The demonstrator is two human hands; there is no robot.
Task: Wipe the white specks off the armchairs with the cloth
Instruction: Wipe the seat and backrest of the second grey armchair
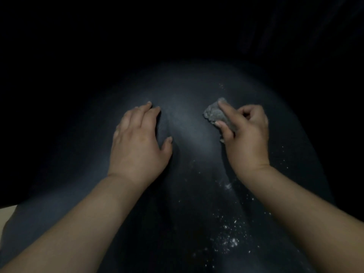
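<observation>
Right hand (247, 134) pinches the cloth (216, 113), left hand (137, 138) lies flat; wiping may scatter specks (230, 239) across the armchair (189, 91).

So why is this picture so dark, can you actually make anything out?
Head view: light falls only in a central pool on the dark armchair; the edges go black. Lit well enough: the left hand flat, the right hand holding the grey cloth, white specks nearer the camera. Slightly soft throughout.

Colours noted, dim light throughout.
Dark blue-black armchair (187, 91), paler bluish-grey sheen at centre; scattered white specks (230, 239) toward lower right; mottled grey cloth (215, 113), lighter at edges.
</observation>
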